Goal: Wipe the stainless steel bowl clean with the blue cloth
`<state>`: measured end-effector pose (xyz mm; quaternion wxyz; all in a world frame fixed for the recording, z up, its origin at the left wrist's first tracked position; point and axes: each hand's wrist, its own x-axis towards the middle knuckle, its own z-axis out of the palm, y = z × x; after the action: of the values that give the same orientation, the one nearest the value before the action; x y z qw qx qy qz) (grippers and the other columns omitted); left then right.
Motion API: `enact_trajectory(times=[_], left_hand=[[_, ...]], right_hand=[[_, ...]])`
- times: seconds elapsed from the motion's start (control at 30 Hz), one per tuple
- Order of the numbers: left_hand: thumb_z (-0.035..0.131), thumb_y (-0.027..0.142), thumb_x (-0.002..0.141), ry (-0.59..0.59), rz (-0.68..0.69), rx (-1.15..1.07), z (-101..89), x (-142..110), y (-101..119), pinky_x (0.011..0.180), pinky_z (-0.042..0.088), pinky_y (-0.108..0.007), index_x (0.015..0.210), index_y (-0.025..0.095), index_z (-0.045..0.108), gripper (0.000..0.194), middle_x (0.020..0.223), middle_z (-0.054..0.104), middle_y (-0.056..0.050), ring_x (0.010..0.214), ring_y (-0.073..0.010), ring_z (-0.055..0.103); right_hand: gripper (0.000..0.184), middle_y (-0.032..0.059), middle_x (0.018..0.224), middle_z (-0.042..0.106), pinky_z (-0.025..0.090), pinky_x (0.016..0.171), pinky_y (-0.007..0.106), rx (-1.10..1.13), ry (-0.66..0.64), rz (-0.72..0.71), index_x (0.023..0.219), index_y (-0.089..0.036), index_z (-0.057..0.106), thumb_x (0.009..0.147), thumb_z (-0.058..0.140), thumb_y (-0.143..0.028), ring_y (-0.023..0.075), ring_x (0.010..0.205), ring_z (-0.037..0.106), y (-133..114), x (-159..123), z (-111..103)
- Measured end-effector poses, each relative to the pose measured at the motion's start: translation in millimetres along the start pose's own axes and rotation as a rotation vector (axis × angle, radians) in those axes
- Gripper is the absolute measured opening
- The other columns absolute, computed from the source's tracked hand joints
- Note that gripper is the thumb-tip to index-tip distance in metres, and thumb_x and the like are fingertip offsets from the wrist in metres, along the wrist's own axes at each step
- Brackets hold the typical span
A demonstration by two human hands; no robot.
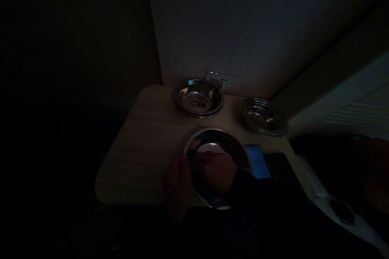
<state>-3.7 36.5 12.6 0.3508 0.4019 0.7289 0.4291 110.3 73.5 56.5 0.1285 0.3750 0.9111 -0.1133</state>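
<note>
In the dim head view a shiny metal bowl (219,133) sits near the front edge of the small table. My left hand (178,186) is closed on the bowl's left rim, thumb uppermost. My right hand (215,170) reaches inside the same bowl, its fingers bent and pressed toward the left inner wall. Something dark shows by those fingertips, but the low light hides what it is. The dark right sleeve covers part of the bowl's near right rim.
Stacked metal bowls (199,109) with a label inside stand at the back, and more bowls (264,119) at the back right. A lit phone (258,162) lies beside a dark flat object (282,168) on the table (136,149). A wall socket (220,79) is behind.
</note>
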Motion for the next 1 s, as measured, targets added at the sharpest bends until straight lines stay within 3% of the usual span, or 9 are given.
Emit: enact_trajectory(times=[0.1,0.23,0.33,0.5,0.6,0.8,0.9,1.0], left_hand=[[0.037,0.036,0.084,0.032,-0.019,0.006,-0.4,-2,0,0.061,0.042,-0.025,0.070,0.018,0.057,0.031,0.068,0.063,-0.004,0.064,-0.0152,0.055],[0.035,0.036,0.085,0.025,-0.090,-0.044,2.1,-6,3,0.063,0.043,-0.025,0.076,0.016,0.059,0.033,0.074,0.065,-0.006,0.068,-0.0158,0.057],[0.035,0.040,0.085,0.011,-0.142,-0.088,1.2,-11,3,0.066,0.044,-0.025,0.085,0.017,0.060,0.034,0.082,0.066,-0.006,0.073,-0.0162,0.059],[0.035,0.048,0.084,-0.070,-0.212,-0.072,-13.6,-15,-2,0.052,0.041,-0.024,0.078,0.019,0.060,0.039,0.064,0.061,-0.001,0.054,-0.0140,0.053],[0.037,0.042,0.084,-0.023,-0.131,0.007,-22.2,-6,-4,0.059,0.043,-0.025,0.076,0.019,0.060,0.034,0.075,0.065,-0.003,0.065,-0.0154,0.057],[0.044,0.041,0.082,-0.118,0.064,-0.086,-15.1,22,-3,0.089,0.041,-0.032,0.103,0.018,0.061,0.036,0.110,0.063,-0.007,0.102,-0.0194,0.056],[0.042,0.038,0.083,-0.219,0.083,-0.136,-8.3,25,-5,0.095,0.038,-0.031,0.112,0.020,0.058,0.037,0.119,0.059,-0.006,0.109,-0.0176,0.053],[0.040,0.039,0.085,-0.219,0.056,-0.160,-5.7,21,-7,0.096,0.038,-0.030,0.113,0.021,0.058,0.038,0.121,0.059,-0.004,0.112,-0.0170,0.052]], right_hand=[[0.024,0.0086,0.095,0.065,0.043,0.058,0.027,-0.003,0.024,0.037,0.092,-0.016,0.065,0.086,0.042,-0.017,0.0203,0.086,0.060,-2,7,1],[0.022,0.0086,0.087,0.066,0.042,0.054,0.026,-0.009,-0.122,0.019,0.083,-0.017,0.067,0.083,0.045,-0.019,0.0200,0.074,0.063,0,0,-4],[0.023,0.0072,0.091,0.066,0.042,0.055,0.027,-0.023,-0.136,0.053,0.087,-0.020,0.067,0.084,0.044,-0.020,0.0211,0.076,0.063,8,-12,-12],[0.023,0.0053,0.096,0.064,0.041,0.059,0.025,-0.036,-0.055,0.122,0.094,-0.024,0.064,0.087,0.041,-0.022,0.0183,0.082,0.061,22,-30,-16],[0.023,0.0049,0.099,0.063,0.040,0.060,0.024,-0.030,-0.047,0.156,0.099,-0.026,0.062,0.088,0.042,-0.025,0.0176,0.084,0.060,26,-36,-14],[0.024,0.0036,0.096,0.063,0.041,0.060,0.024,-0.020,-0.068,0.129,0.101,-0.028,0.061,0.088,0.042,-0.022,0.0175,0.082,0.060,23,-36,-12],[0.024,0.0037,0.097,0.064,0.042,0.063,0.026,-0.008,-0.083,0.097,0.098,-0.027,0.062,0.087,0.042,-0.021,0.0192,0.087,0.059,18,-31,-10],[0.024,0.0043,0.097,0.065,0.043,0.062,0.027,0.004,-0.094,0.085,0.098,-0.025,0.063,0.087,0.043,-0.021,0.0199,0.087,0.060,11,-24,-6]])
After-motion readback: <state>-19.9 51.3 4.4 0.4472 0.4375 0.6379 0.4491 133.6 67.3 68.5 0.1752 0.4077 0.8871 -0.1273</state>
